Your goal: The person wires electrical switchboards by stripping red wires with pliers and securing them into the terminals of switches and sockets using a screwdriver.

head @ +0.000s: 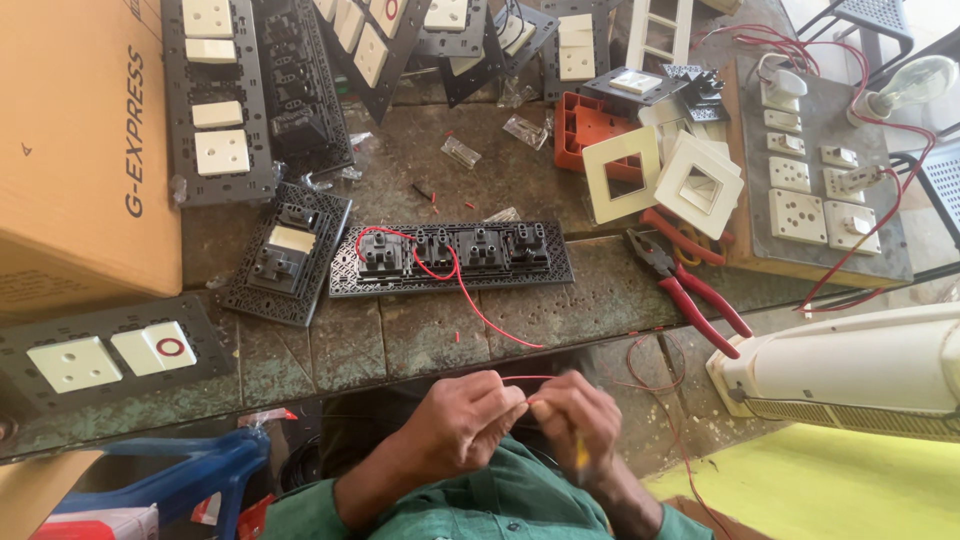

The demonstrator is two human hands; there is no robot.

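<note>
My left hand (462,420) and my right hand (575,415) are held close together near my lap, below the table's front edge. Both pinch a thin red wire (520,379) between their fingertips. A yellow-handled tool (581,452) pokes down from my right hand. On the table above them lies a long black switch plate (452,258), back side up, with several black modules in it. A red wire (470,295) is looped across its modules and trails off the table edge toward my hands.
Red-handled pliers (690,290) lie right of the plate. White frames (660,178), an orange box (590,125) and a test board (815,185) with sockets and a bulb sit at the back right. More black plates and a cardboard box (85,150) fill the left.
</note>
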